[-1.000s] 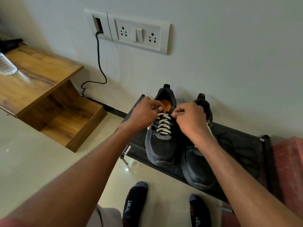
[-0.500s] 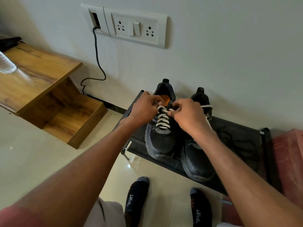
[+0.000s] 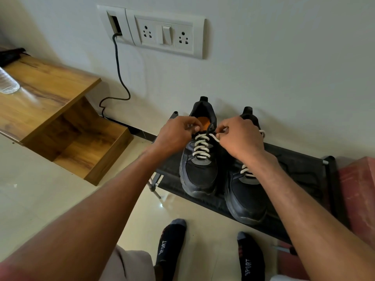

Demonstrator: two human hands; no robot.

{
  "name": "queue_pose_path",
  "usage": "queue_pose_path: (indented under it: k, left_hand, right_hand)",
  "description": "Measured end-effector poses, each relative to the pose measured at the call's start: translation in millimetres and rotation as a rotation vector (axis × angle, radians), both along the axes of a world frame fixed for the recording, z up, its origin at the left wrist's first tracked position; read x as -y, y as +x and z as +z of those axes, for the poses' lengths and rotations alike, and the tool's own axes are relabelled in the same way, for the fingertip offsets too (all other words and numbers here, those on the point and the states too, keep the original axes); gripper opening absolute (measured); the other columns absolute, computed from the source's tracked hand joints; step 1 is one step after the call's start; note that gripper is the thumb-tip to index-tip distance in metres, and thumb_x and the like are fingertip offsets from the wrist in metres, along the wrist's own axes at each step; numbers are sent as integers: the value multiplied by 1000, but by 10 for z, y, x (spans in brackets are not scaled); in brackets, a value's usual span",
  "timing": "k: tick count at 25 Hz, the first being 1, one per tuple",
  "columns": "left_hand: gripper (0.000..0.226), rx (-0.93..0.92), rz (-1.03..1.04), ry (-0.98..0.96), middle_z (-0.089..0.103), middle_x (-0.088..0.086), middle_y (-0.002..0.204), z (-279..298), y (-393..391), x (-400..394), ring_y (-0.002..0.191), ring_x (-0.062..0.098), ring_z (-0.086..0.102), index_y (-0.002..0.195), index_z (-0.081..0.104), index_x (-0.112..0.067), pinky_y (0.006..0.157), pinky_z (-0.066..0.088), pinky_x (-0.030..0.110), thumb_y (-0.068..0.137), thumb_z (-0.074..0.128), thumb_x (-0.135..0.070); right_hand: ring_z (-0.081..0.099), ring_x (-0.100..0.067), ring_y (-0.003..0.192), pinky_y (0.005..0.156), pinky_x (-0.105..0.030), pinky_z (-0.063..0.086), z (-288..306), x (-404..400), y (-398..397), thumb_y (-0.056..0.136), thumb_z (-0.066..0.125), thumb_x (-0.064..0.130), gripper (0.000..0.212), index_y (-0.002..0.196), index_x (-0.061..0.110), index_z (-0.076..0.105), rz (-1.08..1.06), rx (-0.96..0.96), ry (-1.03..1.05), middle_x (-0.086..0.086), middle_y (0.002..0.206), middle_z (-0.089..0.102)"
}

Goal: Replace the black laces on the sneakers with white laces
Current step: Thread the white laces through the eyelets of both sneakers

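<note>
Your left hand point(image 3: 176, 133) & right hand point(image 3: 237, 136) sit at the top of the left black mesh sneaker point(image 3: 199, 159), on the low black fabric shoe rack point(image 3: 300, 169). Heel points to the wall, toe to you. Right hand pinches the cream-white rope lace point(image 3: 202, 146) end, so it's nearer. Left fingers curl at the collar; can't tell what they grip. Inside the shoe: only an orange insole point(image 3: 203, 121). The right black sneaker point(image 3: 246, 191) also shows white lace.
</note>
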State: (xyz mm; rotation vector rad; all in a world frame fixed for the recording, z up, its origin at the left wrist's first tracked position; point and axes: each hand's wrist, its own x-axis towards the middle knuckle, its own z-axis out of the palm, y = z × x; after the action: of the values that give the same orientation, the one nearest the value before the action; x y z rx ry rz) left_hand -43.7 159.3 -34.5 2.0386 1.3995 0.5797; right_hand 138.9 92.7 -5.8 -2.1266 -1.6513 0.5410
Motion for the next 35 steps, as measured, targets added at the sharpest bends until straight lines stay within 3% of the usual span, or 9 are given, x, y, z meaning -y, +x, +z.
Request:
queue_pose_path:
  k: [4,6,13,21,25,27,31,33,35]
  left_hand:
    - [13,-24,41,72,60,-12,89,97,4,50,79,6,57,106,74,-34,71,45,32,100,63,-30]
    - [15,33,143,93,62,-7,92,172,24,69,78,7,59,107,73,-29,68,46,31,101,60,-33]
    - [54,695,308,-510,74,10,82,451,114,281,74,26,75,125,60,-9,74,56,39,110,35,-54]
    - [71,755,125,-750,75,8,96,454,82,307,79,20,70,140,49,-16,74,46,33,101,31,-73]
    - [45,678,132,-689,62,1,74,469,35,263,68,13,50,116,66,-14,74,38,34,104,52,-55]
    - [27,697,264,-561,60,2,73,553,3,264,63,11,49,112,67,-14,63,42,25,103,62,-39]
    - [18,562,422,-266,67,11,89,670,-180,331,57,-3,58,120,66,-16,51,45,11,102,66,-19]
    - [20,536,402,-167,70,9,87,662,-184,400,60,-1,61,119,66,-18,60,49,14,99,69,-17]
    - [22,493,333,-127,74,-2,83,649,-80,426,70,5,67,115,68,-24,74,53,27,95,74,-17]
  right_hand:
    - [47,-6,53,46,-20,34,206,28,-26,104,61,15,16,110,16,76,36,-744,-148,-2,88,81]
    - [46,-8,52,45,-20,32,269,24,-30,105,58,7,20,117,11,73,69,-927,-180,-5,100,81]
    - [57,-10,50,41,-21,42,237,-20,-253,87,80,8,11,91,17,80,-142,-737,126,-6,82,79]
    - [56,-9,45,40,-18,39,268,-22,-224,94,75,10,13,106,11,72,-321,-1170,11,-8,96,81]
    - [57,-7,46,38,-17,37,217,-56,-86,90,75,5,15,103,11,73,-461,-1421,-84,-9,98,80]
    - [54,-11,44,39,-19,38,215,-44,-46,86,69,4,8,92,6,75,-543,-1179,29,-10,84,76]
    - [68,-31,79,70,-40,59,213,102,-71,86,65,16,10,90,13,74,-343,-20,51,-7,92,71]
    - [64,-34,98,79,-41,55,170,147,-156,90,68,16,20,110,15,70,-210,172,24,-10,118,59]
    - [62,-23,101,80,-32,49,131,117,-240,94,67,12,28,121,19,69,-83,-13,116,-5,125,57]
